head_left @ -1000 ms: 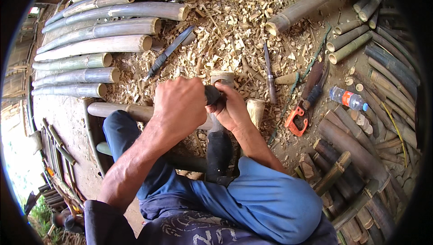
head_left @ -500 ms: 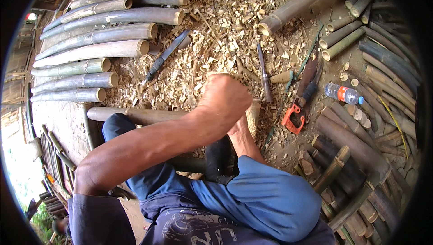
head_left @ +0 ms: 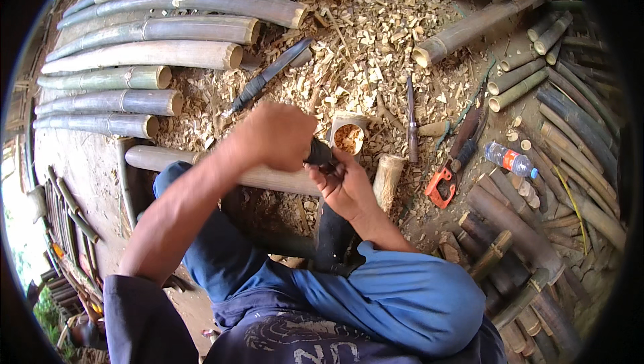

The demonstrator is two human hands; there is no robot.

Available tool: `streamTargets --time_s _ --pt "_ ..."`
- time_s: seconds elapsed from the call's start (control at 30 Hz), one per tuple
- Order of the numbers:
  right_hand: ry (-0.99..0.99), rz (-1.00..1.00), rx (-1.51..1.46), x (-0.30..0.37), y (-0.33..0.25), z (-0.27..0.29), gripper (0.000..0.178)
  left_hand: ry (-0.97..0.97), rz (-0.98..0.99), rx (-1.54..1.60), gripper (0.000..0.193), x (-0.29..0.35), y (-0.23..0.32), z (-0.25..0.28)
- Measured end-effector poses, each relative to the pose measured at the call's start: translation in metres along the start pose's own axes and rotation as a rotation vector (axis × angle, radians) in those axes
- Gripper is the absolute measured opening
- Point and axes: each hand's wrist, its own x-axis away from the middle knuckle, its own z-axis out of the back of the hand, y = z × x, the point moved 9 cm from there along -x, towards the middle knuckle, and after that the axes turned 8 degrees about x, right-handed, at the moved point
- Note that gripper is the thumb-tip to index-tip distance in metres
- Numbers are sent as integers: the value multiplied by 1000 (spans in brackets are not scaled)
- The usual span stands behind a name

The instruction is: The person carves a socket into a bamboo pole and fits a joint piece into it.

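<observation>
My left hand [head_left: 275,137] is closed in a fist around a dark, black-wrapped piece [head_left: 320,153] that looks like a tool handle; the rest of it is hidden. My right hand [head_left: 347,190] meets it there, its thumb and curled fingers closed on the dark piece's right end. Just beyond my hands is a pale bamboo section [head_left: 341,120] with a rounded opening, and wood chips show inside it. Under my hands a bamboo pole [head_left: 285,181] lies crosswise in front of my legs. A short bamboo length [head_left: 388,179] stands beside my right hand.
Wood chips [head_left: 382,35] cover the ground ahead. A large knife [head_left: 268,77] with a wrapped handle lies there, with a chisel-like tool [head_left: 412,123] farther right. An orange-handled saw [head_left: 440,186] and a plastic bottle [head_left: 510,159] lie at right. Bamboo poles [head_left: 144,55] line the left; cut bamboo [head_left: 516,220] fills the right.
My left fist has moved left, uncovering my right hand, the dark wrapped piece and the bamboo opening. The whole view has shifted slightly.
</observation>
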Motion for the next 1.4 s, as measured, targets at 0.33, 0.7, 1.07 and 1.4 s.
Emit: streamTargets --time_s 0.33,0.7,1.07,1.4 --pt "246 -74 636 5 -16 33 31 -92 177 546 41 12 -16 -139" --pt "406 33 1171 15 -48 70 35 259 282 857 49 24 41 -175" --pt "460 277 1422 32 -68 54 29 227 407 1126 54 19 71 -205" --pt "4 180 536 -14 -15 -1 31 512 446 433 25 41 -43 -84"
